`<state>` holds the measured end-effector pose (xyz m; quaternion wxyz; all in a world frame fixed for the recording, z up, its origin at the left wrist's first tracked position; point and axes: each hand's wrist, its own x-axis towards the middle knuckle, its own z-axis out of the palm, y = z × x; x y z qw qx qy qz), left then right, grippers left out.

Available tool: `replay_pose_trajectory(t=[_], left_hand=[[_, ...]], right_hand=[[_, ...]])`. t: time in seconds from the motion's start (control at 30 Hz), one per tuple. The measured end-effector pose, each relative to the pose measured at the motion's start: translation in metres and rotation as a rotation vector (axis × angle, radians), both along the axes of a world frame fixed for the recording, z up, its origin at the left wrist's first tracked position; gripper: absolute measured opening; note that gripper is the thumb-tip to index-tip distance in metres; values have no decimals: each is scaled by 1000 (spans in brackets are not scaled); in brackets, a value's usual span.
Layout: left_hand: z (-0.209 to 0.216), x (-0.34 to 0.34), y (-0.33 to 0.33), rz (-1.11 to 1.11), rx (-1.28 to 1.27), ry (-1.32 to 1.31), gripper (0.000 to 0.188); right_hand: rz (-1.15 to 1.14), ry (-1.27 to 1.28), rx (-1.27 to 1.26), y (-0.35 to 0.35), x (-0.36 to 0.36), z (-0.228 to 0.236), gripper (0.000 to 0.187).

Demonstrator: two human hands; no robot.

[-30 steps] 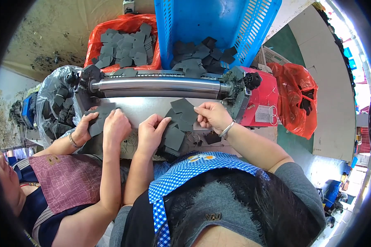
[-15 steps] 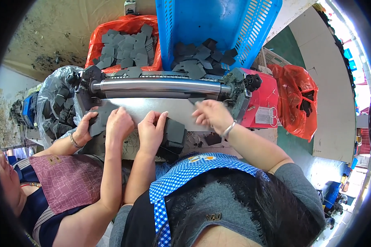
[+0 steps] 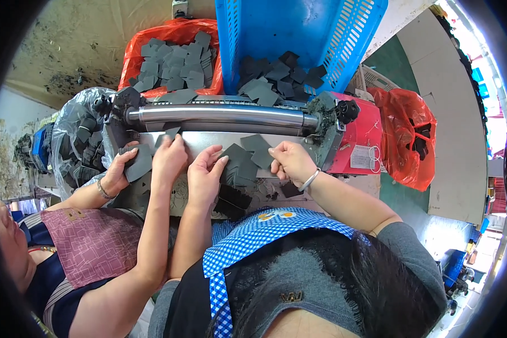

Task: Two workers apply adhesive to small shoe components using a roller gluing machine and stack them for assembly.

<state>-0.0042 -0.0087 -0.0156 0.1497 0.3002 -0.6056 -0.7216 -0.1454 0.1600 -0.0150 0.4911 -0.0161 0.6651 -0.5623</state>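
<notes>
My left hand [image 3: 204,173] grips a fanned stack of dark grey flat pieces [image 3: 239,169] in front of the roller machine. Between the thumb and fingers of my right hand [image 3: 292,161] is a single dark grey square piece [image 3: 257,149], just above and right of that stack. Behind both hands runs a shiny metal roller [image 3: 219,116] over a pale metal feed plate [image 3: 200,142]. On my left, a co-worker's one hand [image 3: 117,170] holds more grey pieces [image 3: 139,164], and their other hand [image 3: 170,159] holds a piece at the roller's edge [image 3: 167,135].
Beyond the roller stand a red bag [image 3: 130,53] full of grey pieces and a blue crate [image 3: 298,34] with more. A clear plastic bag [image 3: 67,121] of pieces sits at left. The machine's red housing [image 3: 363,127] and another red bag [image 3: 400,112] are at right.
My right hand has drawn back from the roller and holds a piece near the stack, which has fanned out. The co-worker's near hand has brought a piece up to the roller.
</notes>
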Motion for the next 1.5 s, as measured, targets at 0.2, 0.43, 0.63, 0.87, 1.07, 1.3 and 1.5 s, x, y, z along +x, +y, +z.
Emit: replay_pose_trajectory(t=[0.2, 0.43, 0.63, 0.87, 1.07, 1.3, 1.5], left_hand=[[-4, 3, 2, 15, -194, -68, 17], [16, 0, 4, -19, 142, 12, 11], [-3, -1, 7, -101, -39, -22, 17], [4, 0, 15, -92, -12, 116, 23], [4, 1, 4, -118, 92, -61, 15], [10, 1, 6, -110, 234, 19, 15], [5, -1, 7, -205, -46, -143, 22]], right_hand=[[-229, 8, -71, -22, 13, 20, 17], [-222, -140, -19, -6, -7, 4, 18], [172, 276, -21, -11, 19, 24, 18], [17, -70, 20, -6, 10, 12, 30], [-313, -203, -36, -14, 1, 19, 31], [-267, -197, -54, -11, -6, 11, 22], [210, 122, -30, -13, 12, 19, 17]])
